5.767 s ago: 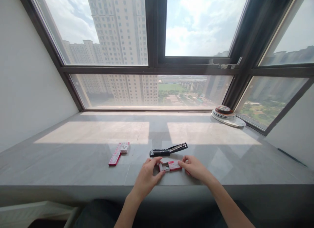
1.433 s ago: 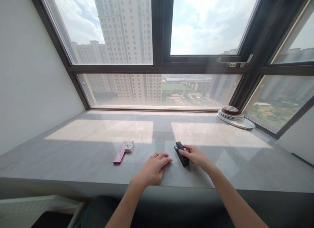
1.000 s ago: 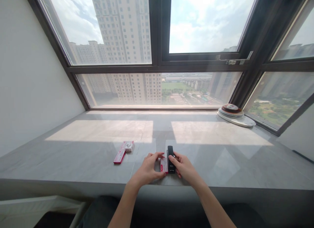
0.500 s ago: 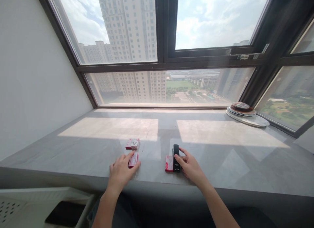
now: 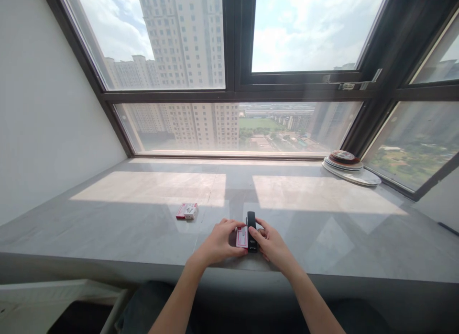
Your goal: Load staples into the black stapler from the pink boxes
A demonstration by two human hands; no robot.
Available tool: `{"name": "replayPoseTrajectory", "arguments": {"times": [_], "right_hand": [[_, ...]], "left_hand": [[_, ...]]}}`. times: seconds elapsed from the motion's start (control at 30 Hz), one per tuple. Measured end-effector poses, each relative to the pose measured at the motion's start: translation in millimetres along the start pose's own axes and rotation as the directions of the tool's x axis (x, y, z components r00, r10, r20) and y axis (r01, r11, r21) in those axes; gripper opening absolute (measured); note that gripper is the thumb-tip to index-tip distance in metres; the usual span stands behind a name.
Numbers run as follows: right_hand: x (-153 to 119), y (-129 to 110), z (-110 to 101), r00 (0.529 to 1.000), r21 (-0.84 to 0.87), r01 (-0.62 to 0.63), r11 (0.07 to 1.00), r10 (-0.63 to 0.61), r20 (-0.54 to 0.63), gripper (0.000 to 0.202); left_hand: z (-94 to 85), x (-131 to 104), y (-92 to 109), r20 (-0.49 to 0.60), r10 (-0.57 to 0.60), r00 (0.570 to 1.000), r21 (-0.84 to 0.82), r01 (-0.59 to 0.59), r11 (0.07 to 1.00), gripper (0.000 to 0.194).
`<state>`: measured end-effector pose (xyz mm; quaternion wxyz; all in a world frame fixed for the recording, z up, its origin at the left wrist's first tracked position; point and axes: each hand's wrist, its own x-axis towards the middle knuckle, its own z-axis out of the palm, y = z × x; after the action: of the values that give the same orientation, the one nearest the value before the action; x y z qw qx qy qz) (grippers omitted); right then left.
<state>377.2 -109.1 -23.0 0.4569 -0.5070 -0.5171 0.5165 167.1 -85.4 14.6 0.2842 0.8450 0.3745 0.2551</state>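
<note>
On the pale grey marbled sill (image 5: pixel 107 226), near its front edge: two hands close together. Left hand (image 5: pixel 218 240) pinches a flat red-and-white cardboard box (image 5: pixel 242 237), thumb at the near end, fingers at the far end, grip narrow. Box top has a red outline with small print inside; too small to read from where I stand. Right hand (image 5: pixel 273 242) is wrapped round a long black stapler (image 5: pixel 252 232), thumb on top. Stapler is folded closed, pointing at the window, just right of the box; can't tell if they touch. Pale marking on its near end, illegible.

Further left, well apart from the hands: second red-and-white box (image 5: pixel 181 210), lying flat, small white carton (image 5: pixel 191 211) at its right end. Carton has a dark drawing plus red print, wording unreadable. Back right corner, by the glass: stack of round white and red-brown discs (image 5: pixel 346 167). Printing on the top disc, also unreadable.
</note>
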Motion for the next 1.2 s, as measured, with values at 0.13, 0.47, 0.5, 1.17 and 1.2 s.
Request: {"name": "replayPoseTrajectory", "arguments": {"times": [0.13,0.47,0.5,1.17,1.2], "right_hand": [[0,0,-2,1.000,-0.037,0.019,0.999,-0.019,-0.015,0.069],[1,6,-1,1.000,-0.004,-0.003,1.000,0.003,-0.019,0.070],[1,6,0,1.000,-0.004,-0.006,1.000,0.006,-0.017,0.070],[-5,-5,0,0.994,-0.146,0.027,0.989,-0.042,-0.103,0.069],[-5,-7,0,0.994,-0.145,0.023,0.989,-0.038,-0.100,0.069]], "left_hand": [[-5.5,2,1,0.002,0.007,1.000,-0.019,-0.007,1.000,0.074],[-126.9,-46,-132,-0.393,-0.342,0.854,0.296,0.469,0.832,0.046],[-127.8,-56,-139,-0.359,-0.359,0.862,0.309,0.473,0.825,0.050],[-55.5,-86,-46,-0.199,-0.468,0.861,0.224,0.505,0.834,0.092],[-59.7,-85,-49,-0.160,-0.444,0.881,0.217,0.471,0.855,0.089]]}}
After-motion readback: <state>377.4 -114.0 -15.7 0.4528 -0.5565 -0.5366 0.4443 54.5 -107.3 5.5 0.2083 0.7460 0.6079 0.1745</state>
